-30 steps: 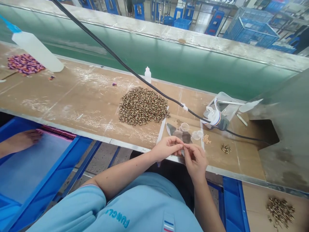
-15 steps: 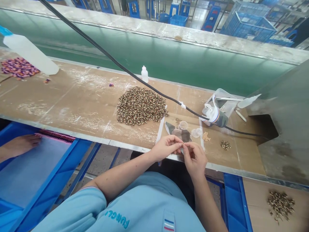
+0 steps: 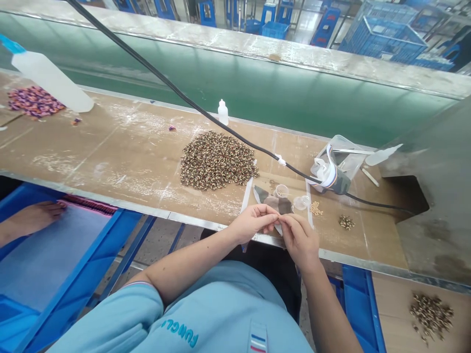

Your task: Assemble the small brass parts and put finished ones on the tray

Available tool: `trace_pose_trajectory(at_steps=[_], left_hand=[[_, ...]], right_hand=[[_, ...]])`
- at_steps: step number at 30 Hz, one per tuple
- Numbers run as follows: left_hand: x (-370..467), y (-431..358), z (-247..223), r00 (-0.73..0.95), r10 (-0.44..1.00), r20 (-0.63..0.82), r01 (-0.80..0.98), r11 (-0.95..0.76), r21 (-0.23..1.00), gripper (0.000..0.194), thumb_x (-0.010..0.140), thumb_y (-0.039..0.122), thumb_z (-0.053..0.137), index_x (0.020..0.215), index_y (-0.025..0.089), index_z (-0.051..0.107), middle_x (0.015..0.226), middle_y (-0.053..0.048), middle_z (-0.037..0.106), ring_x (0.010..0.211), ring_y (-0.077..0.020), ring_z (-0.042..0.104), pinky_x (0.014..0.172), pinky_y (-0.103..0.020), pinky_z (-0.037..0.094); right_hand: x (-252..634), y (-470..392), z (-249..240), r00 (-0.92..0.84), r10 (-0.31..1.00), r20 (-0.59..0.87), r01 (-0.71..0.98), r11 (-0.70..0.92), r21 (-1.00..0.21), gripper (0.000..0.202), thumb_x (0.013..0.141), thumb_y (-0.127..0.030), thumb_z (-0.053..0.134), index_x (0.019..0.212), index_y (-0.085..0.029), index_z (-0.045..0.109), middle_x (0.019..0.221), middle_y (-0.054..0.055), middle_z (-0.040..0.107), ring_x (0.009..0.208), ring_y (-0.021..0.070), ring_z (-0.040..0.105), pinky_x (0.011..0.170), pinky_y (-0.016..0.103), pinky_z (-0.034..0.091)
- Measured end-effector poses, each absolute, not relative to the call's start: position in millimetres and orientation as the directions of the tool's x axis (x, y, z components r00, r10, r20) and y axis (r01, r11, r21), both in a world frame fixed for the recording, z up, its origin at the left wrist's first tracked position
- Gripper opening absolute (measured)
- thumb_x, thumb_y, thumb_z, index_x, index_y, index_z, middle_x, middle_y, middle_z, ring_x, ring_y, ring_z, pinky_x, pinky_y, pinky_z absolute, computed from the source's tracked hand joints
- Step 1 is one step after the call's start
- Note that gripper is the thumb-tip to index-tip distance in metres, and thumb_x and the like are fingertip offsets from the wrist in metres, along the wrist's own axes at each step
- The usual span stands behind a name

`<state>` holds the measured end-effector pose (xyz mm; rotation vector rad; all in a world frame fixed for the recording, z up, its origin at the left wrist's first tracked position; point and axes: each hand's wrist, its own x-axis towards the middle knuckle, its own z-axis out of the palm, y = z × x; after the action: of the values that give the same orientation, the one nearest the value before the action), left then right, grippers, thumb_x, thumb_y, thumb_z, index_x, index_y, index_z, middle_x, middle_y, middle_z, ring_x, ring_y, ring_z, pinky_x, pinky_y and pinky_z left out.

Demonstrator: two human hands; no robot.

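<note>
My left hand (image 3: 253,223) and my right hand (image 3: 300,238) meet fingertip to fingertip over the bench's front edge. Both are closed in a pinch, and what lies between the fingertips is too small to make out. Just beyond them are a dark patterned sheet (image 3: 260,194), a small clear round cup (image 3: 281,191) and another clear cup (image 3: 302,202). Small beige pieces (image 3: 316,209) lie right of the cups. A large pile of brown-and-gold pieces (image 3: 219,161) sits farther back to the left, and a small cluster of similar pieces (image 3: 346,222) lies to the right.
A black cable (image 3: 165,81) crosses above the bench (image 3: 143,162). A clear tray (image 3: 353,166) stands at the right, a small white bottle (image 3: 222,113) behind the pile, a large bottle (image 3: 55,81) at the left. Another person's hand (image 3: 40,215) rests over a blue bin (image 3: 88,245).
My right hand's fingers have drawn a little straighter over the pinch point, with my left fingertips still meeting them. The whole view has shifted slightly.
</note>
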<state>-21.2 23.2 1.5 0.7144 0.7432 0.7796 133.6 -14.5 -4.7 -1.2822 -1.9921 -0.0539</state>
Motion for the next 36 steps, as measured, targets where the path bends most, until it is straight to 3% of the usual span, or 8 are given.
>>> trace_pose_trajectory(at_steps=[7, 13, 16, 22, 29, 36], left_hand=[[-19.4, 17.8, 1.6, 0.414, 0.856, -0.309, -0.338, 0.46, 0.821, 0.036, 0.065, 0.044, 0.073, 0.078, 0.012, 0.061, 0.053, 0.005, 0.052, 0.047, -0.0038, 0.042, 0.047, -0.018, 0.03], [-16.5, 12.6, 4.1, 0.284, 0.929, -0.237, -0.32, 0.325, 0.89, 0.03, 0.065, 0.038, 0.074, 0.076, 0.012, 0.064, 0.07, -0.001, 0.062, 0.059, -0.0071, 0.051, 0.057, -0.021, 0.039], [-18.7, 14.1, 3.0, 0.345, 0.901, -0.263, -0.33, 0.378, 0.865, 0.031, 0.066, 0.039, 0.073, 0.077, 0.012, 0.064, 0.066, 0.0, 0.061, 0.054, -0.0057, 0.048, 0.052, -0.02, 0.036], [-22.8, 20.7, 0.1, 0.454, 0.834, -0.313, -0.373, 0.497, 0.783, 0.033, 0.064, 0.039, 0.074, 0.075, 0.011, 0.062, 0.052, 0.004, 0.053, 0.043, -0.0028, 0.039, 0.044, -0.018, 0.026], [-20.8, 19.6, 0.3, 0.419, 0.859, -0.293, -0.448, 0.476, 0.756, 0.034, 0.063, 0.039, 0.076, 0.078, 0.011, 0.064, 0.063, 0.001, 0.06, 0.044, -0.0011, 0.039, 0.043, -0.017, 0.024], [-20.3, 17.8, -3.7, 0.383, 0.878, -0.289, -0.419, 0.443, 0.792, 0.035, 0.062, 0.04, 0.076, 0.08, 0.01, 0.067, 0.055, 0.004, 0.055, 0.042, -0.0017, 0.039, 0.044, -0.018, 0.025]], right_hand=[[114.9, -17.8, -6.0, 0.021, 0.809, 0.587, 0.789, 0.347, -0.506, 0.01, 0.089, -0.024, 0.052, 0.087, -0.022, 0.062, 0.082, 0.003, 0.065, 0.073, 0.0125, 0.062, 0.063, 0.025, 0.051], [106.9, -22.7, -7.0, 0.097, 0.836, 0.541, 0.754, 0.292, -0.588, 0.009, 0.089, -0.024, 0.051, 0.087, -0.022, 0.06, 0.082, 0.002, 0.064, 0.071, 0.0115, 0.06, 0.06, 0.024, 0.049], [108.1, -22.4, -6.5, 0.067, 0.817, 0.572, 0.786, 0.31, -0.535, 0.009, 0.09, -0.022, 0.05, 0.086, -0.021, 0.059, 0.081, 0.002, 0.063, 0.072, 0.0119, 0.061, 0.061, 0.024, 0.05], [118.5, -15.8, -5.0, -0.171, 0.71, 0.683, 0.85, 0.457, -0.262, 0.011, 0.088, -0.016, 0.052, 0.095, -0.02, 0.059, 0.086, 0.004, 0.066, 0.08, 0.0116, 0.063, 0.069, 0.022, 0.05], [111.7, -14.5, -4.1, -0.012, 0.779, 0.627, 0.783, 0.398, -0.479, 0.005, 0.088, -0.019, 0.054, 0.087, -0.02, 0.06, 0.081, 0.002, 0.065, 0.075, 0.0119, 0.062, 0.062, 0.023, 0.05], [109.8, -15.7, -6.0, 0.005, 0.759, 0.652, 0.779, 0.406, -0.479, 0.006, 0.087, -0.017, 0.055, 0.088, -0.02, 0.06, 0.082, 0.002, 0.065, 0.076, 0.0124, 0.062, 0.061, 0.023, 0.049]])
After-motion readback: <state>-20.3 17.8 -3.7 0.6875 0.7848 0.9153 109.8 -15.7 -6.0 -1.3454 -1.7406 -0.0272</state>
